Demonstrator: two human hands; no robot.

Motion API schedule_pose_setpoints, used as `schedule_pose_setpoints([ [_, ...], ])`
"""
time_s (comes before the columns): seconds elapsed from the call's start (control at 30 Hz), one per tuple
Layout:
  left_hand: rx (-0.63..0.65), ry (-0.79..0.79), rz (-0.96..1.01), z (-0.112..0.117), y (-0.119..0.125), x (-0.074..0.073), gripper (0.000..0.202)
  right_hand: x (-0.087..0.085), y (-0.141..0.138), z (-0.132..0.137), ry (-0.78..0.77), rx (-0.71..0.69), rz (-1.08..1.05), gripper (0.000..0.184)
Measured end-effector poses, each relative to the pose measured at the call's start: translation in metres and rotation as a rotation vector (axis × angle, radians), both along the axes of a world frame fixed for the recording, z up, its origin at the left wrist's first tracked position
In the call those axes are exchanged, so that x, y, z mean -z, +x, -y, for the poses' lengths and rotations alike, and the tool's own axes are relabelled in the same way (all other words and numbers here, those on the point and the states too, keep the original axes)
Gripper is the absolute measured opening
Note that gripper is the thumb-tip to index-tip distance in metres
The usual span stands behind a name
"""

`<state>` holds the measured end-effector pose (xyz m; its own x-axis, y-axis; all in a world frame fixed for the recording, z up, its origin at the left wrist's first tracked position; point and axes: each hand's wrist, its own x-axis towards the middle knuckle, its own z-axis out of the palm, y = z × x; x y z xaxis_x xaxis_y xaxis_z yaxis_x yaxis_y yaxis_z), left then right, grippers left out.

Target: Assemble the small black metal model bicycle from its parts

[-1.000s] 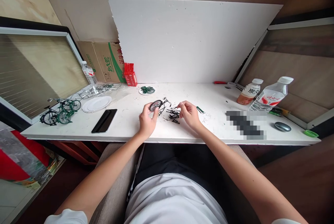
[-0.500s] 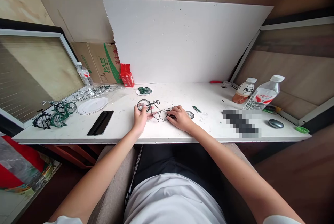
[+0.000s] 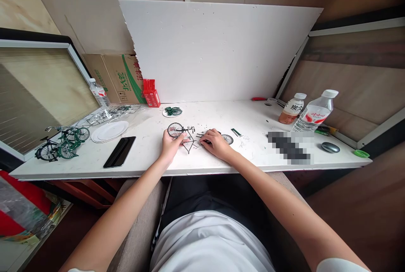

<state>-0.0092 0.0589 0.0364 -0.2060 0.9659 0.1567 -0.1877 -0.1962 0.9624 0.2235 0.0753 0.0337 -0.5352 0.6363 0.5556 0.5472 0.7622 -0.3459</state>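
My left hand (image 3: 171, 145) is closed around a partly built dark model bicycle (image 3: 176, 129), which has a spoked wheel, handlebars and a thin frame. The bicycle is tilted, its wheel toward the back and its bare frame end pointing toward me. Just to the right, my right hand (image 3: 218, 144) rests low on the table with bent fingers over small dark parts. Its fingertips hide whatever is in them. A loose spoked wheel (image 3: 227, 139) lies partly behind this hand. A little farther right is a small green part (image 3: 236, 132).
Assembled model bicycles (image 3: 67, 147) stand at the left, near white paper plates (image 3: 110, 131) and a black phone (image 3: 119, 152). Green parts fill a small plate (image 3: 167, 114) at the back. Bottles (image 3: 317, 111) and a mouse (image 3: 330, 147) sit at the right. A white board (image 3: 221, 52) leans behind.
My left hand has turned the model bicycle slightly, its frame end now lower. The right hand stays over the small parts with little change. The whole view has shifted slightly.
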Motion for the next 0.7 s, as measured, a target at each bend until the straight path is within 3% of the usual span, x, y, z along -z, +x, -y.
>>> schedule_pose_setpoints([
  [0.3, 0.025, -0.009, -0.013, 0.000, -0.002, 0.001, 0.064, 0.000, -0.002, 0.000, -0.004, 0.005, -0.088, 0.023],
  [0.6, 0.110, -0.048, 0.115, -0.006, -0.012, 0.007, 0.049, -0.006, -0.001, 0.002, -0.045, -0.004, -0.377, 0.024],
  [0.7, 0.110, -0.055, 0.158, -0.007, -0.013, 0.006, 0.047, -0.006, -0.007, 0.005, -0.150, 0.041, -0.517, 0.020],
])
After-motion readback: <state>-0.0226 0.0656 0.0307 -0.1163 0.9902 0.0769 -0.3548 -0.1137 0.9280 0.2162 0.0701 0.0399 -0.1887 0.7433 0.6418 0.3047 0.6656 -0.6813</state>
